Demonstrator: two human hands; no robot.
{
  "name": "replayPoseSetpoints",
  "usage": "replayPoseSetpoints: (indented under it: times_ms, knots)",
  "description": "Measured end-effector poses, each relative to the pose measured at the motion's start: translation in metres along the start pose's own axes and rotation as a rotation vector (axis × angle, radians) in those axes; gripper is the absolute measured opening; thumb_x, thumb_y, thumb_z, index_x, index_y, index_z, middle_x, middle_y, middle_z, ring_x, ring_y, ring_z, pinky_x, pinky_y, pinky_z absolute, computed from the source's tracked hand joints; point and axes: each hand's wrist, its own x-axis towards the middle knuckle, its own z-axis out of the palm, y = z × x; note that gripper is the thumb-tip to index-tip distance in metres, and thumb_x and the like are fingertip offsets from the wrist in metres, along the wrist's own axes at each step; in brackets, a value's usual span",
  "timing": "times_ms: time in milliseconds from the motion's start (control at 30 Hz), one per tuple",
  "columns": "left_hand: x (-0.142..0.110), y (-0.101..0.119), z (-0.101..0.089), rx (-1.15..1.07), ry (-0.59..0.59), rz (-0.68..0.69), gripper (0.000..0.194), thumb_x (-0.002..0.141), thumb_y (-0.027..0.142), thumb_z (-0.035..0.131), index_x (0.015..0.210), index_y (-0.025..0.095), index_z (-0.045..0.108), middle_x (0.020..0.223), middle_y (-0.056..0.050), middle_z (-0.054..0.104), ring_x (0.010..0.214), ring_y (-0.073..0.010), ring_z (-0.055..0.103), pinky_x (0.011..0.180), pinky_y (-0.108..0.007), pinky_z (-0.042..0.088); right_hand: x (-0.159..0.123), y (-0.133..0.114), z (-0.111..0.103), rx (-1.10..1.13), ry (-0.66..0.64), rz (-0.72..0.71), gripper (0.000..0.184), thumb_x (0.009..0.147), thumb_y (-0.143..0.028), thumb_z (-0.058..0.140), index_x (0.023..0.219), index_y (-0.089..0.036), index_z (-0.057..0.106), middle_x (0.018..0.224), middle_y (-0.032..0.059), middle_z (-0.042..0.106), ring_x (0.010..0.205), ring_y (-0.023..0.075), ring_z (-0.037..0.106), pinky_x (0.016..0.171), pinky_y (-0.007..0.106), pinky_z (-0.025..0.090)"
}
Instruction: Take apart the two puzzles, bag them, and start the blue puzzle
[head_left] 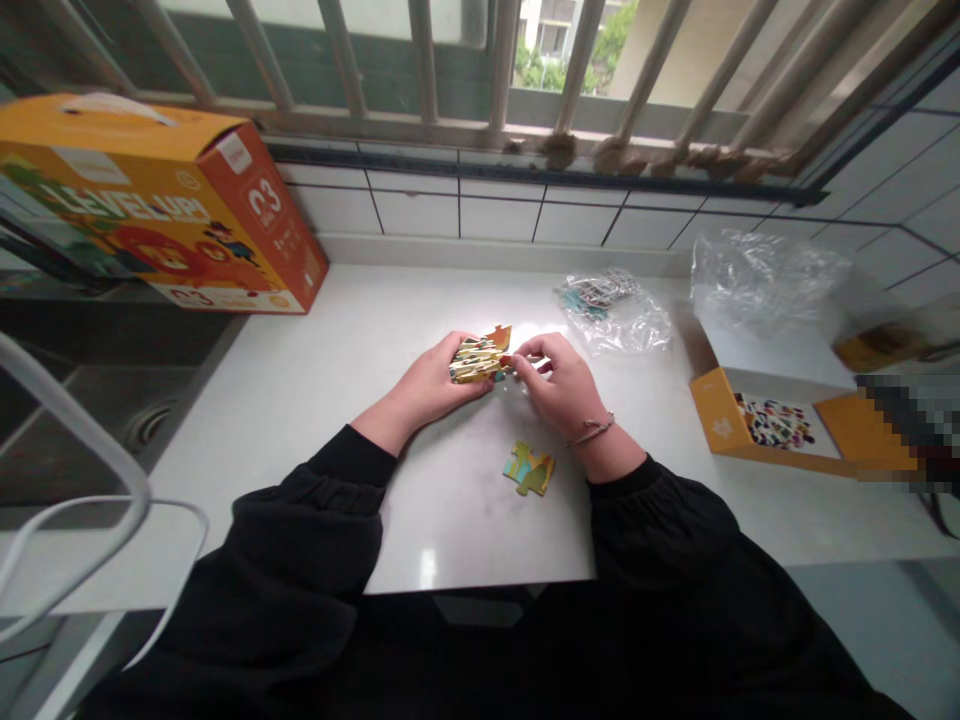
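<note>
White counter [450, 530], puzzle stack [475, 360] lying lengthwise sideways, left hand [442, 378].

2 black sleeves [300, 545], 1 thin bracelet [592, 430]

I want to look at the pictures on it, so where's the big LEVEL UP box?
In the head view, the LEVEL UP box stands at the back left, by the sink and below the window bars.

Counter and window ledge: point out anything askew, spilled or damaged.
Brown clumps sit along the window ledge; they look odd, perhaps dirt or stones, though I can't tell. Nothing on the counter looks clearly spilled or damaged; the crumpled plastic and open box seem like ordinary unpacking.
</note>
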Motion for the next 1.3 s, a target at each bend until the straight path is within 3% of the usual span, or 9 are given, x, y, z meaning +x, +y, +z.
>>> replayPoseSetpoints:
  times_ms: [167, 333, 467, 800, 933, 1000, 1100, 1200, 1300]
  knots:
    - [0.001, 0.002, 0.0, -0.026, 0.002, 0.019, 0.068, 0.085, 0.039, 0.09, 0.146, 0.026, 0.06, 0.141, -0.01, 0.075, 0.121, -0.0289, 0.075, 0.105, -0.045, 0.057, 0.001, 0.006, 0.0, 0.076, 0.037, 0.102, 0.017, 0.103, -0.042, 0.063, 0.105, -0.025, 0.066, 0.107, 0.0079, 0.075, 0.1, 0.0242, 0.07, 0.09, 0.041, 0.06]
    - [0.002, 0.001, 0.0, -0.045, -0.007, 0.008, 0.057, 0.083, 0.039, 0.09, 0.134, 0.025, 0.067, 0.135, -0.01, 0.077, 0.119, -0.0306, 0.074, 0.102, -0.046, 0.059, 0.0, 0.01, 0.003, 0.047, -0.063, 0.073, 0.026, 0.096, -0.036, 0.073, 0.121, -0.027, 0.07, 0.125, 0.0101, 0.075, 0.11, 0.027, 0.072, 0.09, 0.042, 0.063]
    - [0.003, 0.0, -0.001, -0.016, 0.006, -0.003, 0.054, 0.081, 0.039, 0.091, 0.128, 0.026, 0.068, 0.13, -0.009, 0.078, 0.116, -0.0298, 0.075, 0.098, -0.044, 0.059, 0.0, 0.01, -0.001, -0.031, -0.077, 0.062, 0.013, 0.097, -0.037, 0.073, 0.106, -0.028, 0.074, 0.113, 0.0083, 0.077, 0.104, 0.0273, 0.072, 0.088, 0.043, 0.063]
    - [0.001, -0.002, -0.002, 0.006, 0.006, -0.042, 0.053, 0.082, 0.043, 0.091, 0.124, 0.025, 0.064, 0.117, -0.006, 0.081, 0.104, -0.027, 0.077, 0.088, -0.04, 0.058, 0.0, 0.017, -0.045, -0.025, -0.122, 0.157, 0.02, 0.099, -0.045, 0.071, 0.103, -0.025, 0.07, 0.093, 0.0032, 0.075, 0.078, 0.0208, 0.066, 0.074, 0.035, 0.05]
    - [0.001, -0.004, -0.003, 0.002, -0.002, -0.051, 0.061, 0.081, 0.05, 0.094, 0.126, 0.025, 0.062, 0.121, -0.009, 0.08, 0.11, -0.0295, 0.077, 0.092, -0.044, 0.06, -0.003, 0.014, -0.056, 0.014, -0.319, 0.136, 0.021, 0.098, -0.046, 0.074, 0.102, -0.026, 0.074, 0.09, 0.0012, 0.075, 0.066, 0.0166, 0.058, 0.066, 0.033, 0.046]
    - [0.002, -0.004, -0.004, -0.02, -0.02, -0.052, 0.065, 0.081, 0.052, 0.094, 0.13, 0.025, 0.061, 0.124, -0.01, 0.08, 0.112, -0.03, 0.077, 0.096, -0.046, 0.06, -0.003, 0.012, -0.052, -0.034, -0.348, 0.102, 0.015, 0.096, -0.041, 0.076, 0.1, -0.026, 0.077, 0.092, 0.0015, 0.076, 0.07, 0.018, 0.06, 0.069, 0.034, 0.048]
    - [0.002, -0.005, -0.005, -0.054, -0.056, -0.036, 0.073, 0.081, 0.048, 0.095, 0.14, 0.027, 0.057, 0.133, -0.011, 0.078, 0.118, -0.0304, 0.077, 0.104, -0.048, 0.058, -0.003, 0.008, -0.035, -0.071, -0.274, 0.023, 0.012, 0.093, -0.038, 0.079, 0.099, -0.027, 0.078, 0.099, 0.0038, 0.078, 0.084, 0.0224, 0.066, 0.076, 0.036, 0.052]
    - [0.002, -0.004, -0.004, -0.076, -0.065, -0.008, 0.084, 0.074, 0.044, 0.1, 0.143, 0.028, 0.055, 0.143, -0.012, 0.074, 0.126, -0.0325, 0.075, 0.108, -0.049, 0.057, -0.002, 0.005, -0.017, -0.06, -0.233, -0.018, 0.027, 0.087, -0.03, 0.084, 0.112, -0.028, 0.076, 0.1, 0.0027, 0.076, 0.084, 0.0216, 0.066, 0.078, 0.036, 0.053]
    - [0.002, -0.004, -0.003, -0.059, -0.026, -0.016, 0.076, 0.078, 0.046, 0.097, 0.14, 0.027, 0.057, 0.141, -0.012, 0.075, 0.125, -0.0317, 0.075, 0.107, -0.048, 0.057, -0.001, 0.006, -0.013, -0.055, -0.198, 0.005, 0.034, 0.084, -0.025, 0.085, 0.115, -0.027, 0.072, 0.096, 0.0012, 0.074, 0.08, 0.0197, 0.064, 0.076, 0.035, 0.052]
